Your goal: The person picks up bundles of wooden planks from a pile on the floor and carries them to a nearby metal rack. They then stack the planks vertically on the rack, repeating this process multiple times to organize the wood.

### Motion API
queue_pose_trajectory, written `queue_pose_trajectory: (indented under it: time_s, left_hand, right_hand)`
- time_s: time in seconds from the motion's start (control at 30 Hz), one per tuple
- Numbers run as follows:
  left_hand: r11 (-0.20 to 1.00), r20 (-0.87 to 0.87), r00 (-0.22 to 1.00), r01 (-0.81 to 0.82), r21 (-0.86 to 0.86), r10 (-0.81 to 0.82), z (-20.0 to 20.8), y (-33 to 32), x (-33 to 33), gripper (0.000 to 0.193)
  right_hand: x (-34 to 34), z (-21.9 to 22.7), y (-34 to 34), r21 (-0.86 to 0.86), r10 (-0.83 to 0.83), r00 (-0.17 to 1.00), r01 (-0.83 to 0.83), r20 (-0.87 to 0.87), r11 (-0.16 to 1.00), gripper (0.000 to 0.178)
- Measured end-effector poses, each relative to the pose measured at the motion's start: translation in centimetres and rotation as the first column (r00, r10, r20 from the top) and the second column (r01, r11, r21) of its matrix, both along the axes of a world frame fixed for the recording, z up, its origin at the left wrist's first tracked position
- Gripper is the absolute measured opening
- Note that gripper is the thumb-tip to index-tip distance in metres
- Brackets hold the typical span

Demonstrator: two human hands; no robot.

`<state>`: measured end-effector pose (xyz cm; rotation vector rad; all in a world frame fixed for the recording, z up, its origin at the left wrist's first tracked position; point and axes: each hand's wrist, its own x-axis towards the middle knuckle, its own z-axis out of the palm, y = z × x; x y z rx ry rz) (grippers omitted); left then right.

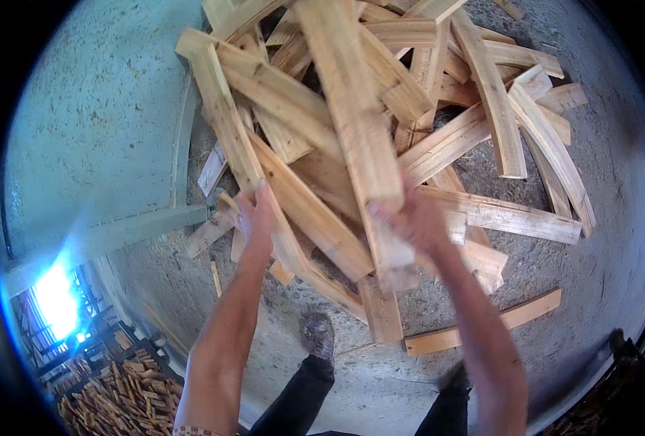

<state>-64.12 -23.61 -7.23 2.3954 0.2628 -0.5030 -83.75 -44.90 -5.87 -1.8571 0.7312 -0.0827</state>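
My right hand (pixel 418 220) is closed on the edge of a wide wooden board (pixel 355 109), which slants upright over the pile and is smeared by motion. At the left, my left hand (pixel 255 212) grips the side of a narrower wooden board (pixel 228 120), with the thumb along its edge and the fingers partly hidden. Between the hands lies another plank (pixel 311 207), tilted across the pieces below. Beneath and beyond them spreads a loose pile of pale, rough-sawn boards (pixel 450 145), crossing one another at many angles.
A single plank (pixel 486 322) lies on the dusty concrete floor (pixel 213 312) near my right foot. My left shoe (pixel 317 336) stands close to the pile. At left is a pale blue-green panel (pixel 97 123). Beyond it, at lower left, are heaped wood pieces (pixel 126 396) and a bright opening.
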Motion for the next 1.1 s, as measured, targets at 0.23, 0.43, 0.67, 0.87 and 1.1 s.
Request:
queue_pose_trajectory:
  time_s: [0.23,0.43,0.67,0.87,1.1]
  left_hand:
    - [0.955,-0.082,0.992,0.064,-0.288,-0.091,3.2,-0.7,-7.6,0.059]
    - [0.969,-0.086,0.995,0.024,-0.246,-0.047,2.9,4.0,-9.9,0.054]
    - [0.887,-0.333,0.870,-0.433,-0.161,0.365,2.8,10.8,-14.1,0.073]
    - [0.599,-0.644,0.583,-0.766,-0.234,0.495,-1.8,9.9,-14.6,0.083]
    - [0.482,-0.665,0.715,-0.671,-0.564,0.216,1.5,5.9,-15.2,0.064]
  right_hand:
    - [-2.3,1.7,10.9,-0.096,-0.031,0.985,0.015,-0.171,0.995,0.070]
    - [-3.5,4.0,10.6,-0.171,0.172,0.959,-0.212,-0.225,0.962,0.066]
    - [1.7,-1.1,5.1,-0.491,0.161,0.987,-0.125,0.032,0.862,0.094]
    - [0.6,-0.8,6.1,-0.403,0.244,0.958,-0.285,-0.150,0.870,0.106]
    - [-3.7,-1.1,12.9,0.011,0.090,0.991,-0.090,-0.096,0.996,0.104]
